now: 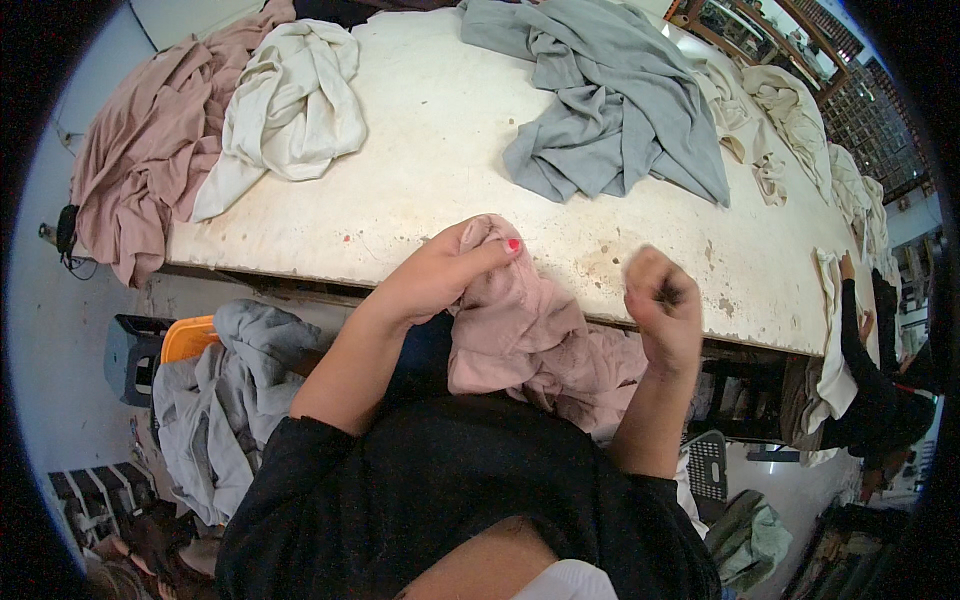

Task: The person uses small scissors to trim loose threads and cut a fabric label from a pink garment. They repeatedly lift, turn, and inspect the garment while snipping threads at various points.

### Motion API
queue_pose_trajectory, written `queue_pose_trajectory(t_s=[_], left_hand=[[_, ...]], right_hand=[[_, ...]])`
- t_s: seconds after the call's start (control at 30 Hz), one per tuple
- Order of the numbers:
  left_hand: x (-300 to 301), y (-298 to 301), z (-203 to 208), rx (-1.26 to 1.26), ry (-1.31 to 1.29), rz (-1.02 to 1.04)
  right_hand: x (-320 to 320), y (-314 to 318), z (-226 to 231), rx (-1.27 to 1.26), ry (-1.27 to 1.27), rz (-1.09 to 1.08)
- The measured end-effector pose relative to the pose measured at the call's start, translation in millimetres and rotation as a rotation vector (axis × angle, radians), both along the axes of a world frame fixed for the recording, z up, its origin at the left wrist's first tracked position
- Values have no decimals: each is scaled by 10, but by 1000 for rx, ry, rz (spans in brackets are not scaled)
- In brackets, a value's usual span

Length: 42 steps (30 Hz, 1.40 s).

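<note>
My left hand (437, 272) grips a bunched pink cloth (545, 335) close to the table's front edge, its thumb pressed on top of the fabric. From that hand the cloth hangs in loose folds across my lap toward my right forearm. My right hand (665, 310) is raised to the right of the cloth, apart from it. Its fingers are curled and blurred by motion. A dark spot shows inside the curl, but I cannot make out what it is.
On the worn white table (420, 130) lie a pink fabric heap (150, 150), a white cloth (295, 105), a grey cloth (620, 120) and cream cloths (785, 100). Grey fabric (225, 400) drapes over an orange basket (185, 338) at left. Another person (870, 390) stands far right.
</note>
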<state>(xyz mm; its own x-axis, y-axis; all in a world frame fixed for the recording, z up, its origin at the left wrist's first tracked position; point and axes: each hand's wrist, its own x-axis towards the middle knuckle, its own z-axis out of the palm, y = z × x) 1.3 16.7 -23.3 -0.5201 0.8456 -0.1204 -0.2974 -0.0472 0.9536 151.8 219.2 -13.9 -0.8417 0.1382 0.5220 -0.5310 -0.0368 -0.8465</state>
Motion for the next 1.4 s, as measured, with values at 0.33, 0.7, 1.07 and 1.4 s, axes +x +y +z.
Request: queue_pose_trajectory(t_s=[0.33,0.7,1.07,1.4], left_hand=[[79,24,20,92,27,-94],[42,32,114,11,801,269],[-136,-264,260,141,-3,-46],[30,-153,267,79,92,-21]], right_hand=[[-291,-556,-109,426,-81,-453],[-262,-804,-89,68,-362,-359],[-157,-555,-197,-230,-373,-123],[-292,-721,87,709,128,-601]])
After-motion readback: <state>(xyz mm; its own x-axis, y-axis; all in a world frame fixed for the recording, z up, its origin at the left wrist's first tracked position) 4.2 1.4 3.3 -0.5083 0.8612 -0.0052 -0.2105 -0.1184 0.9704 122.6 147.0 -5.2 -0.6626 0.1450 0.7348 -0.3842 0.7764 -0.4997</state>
